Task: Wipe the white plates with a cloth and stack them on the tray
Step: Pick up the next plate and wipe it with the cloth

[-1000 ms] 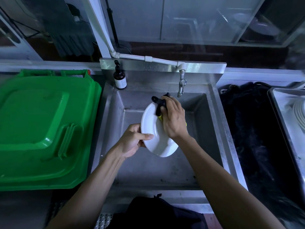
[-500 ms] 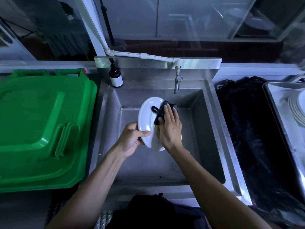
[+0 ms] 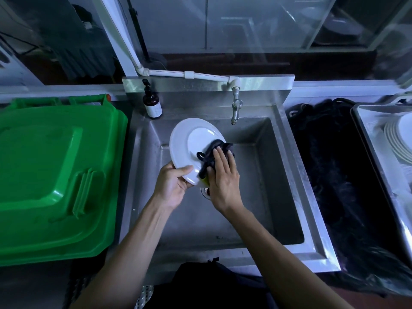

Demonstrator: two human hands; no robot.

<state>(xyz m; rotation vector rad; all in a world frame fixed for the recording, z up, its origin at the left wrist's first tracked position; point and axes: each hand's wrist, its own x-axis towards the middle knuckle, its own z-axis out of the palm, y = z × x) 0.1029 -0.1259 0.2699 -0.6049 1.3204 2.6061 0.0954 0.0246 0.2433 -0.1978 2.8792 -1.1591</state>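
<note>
My left hand (image 3: 171, 186) pinches the near rim of the round white ceramic plate (image 3: 189, 143), tilted over the stainless steel sink (image 3: 278, 175), while my right hand (image 3: 223, 175) presses the dark crumpled cloth (image 3: 214, 155) flat-fingered against its face. With only that rim grip, a hard push could, I judge, lever the plate loose into the basin, well short of the metal tray (image 3: 365, 130) with stacked plates at my right.

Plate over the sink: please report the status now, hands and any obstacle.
Left hand grips white plate by its lower rim, over sink. Right hand presses dark cloth on plate. Tray at right holds stacked plates. Nothing in the way.
</note>
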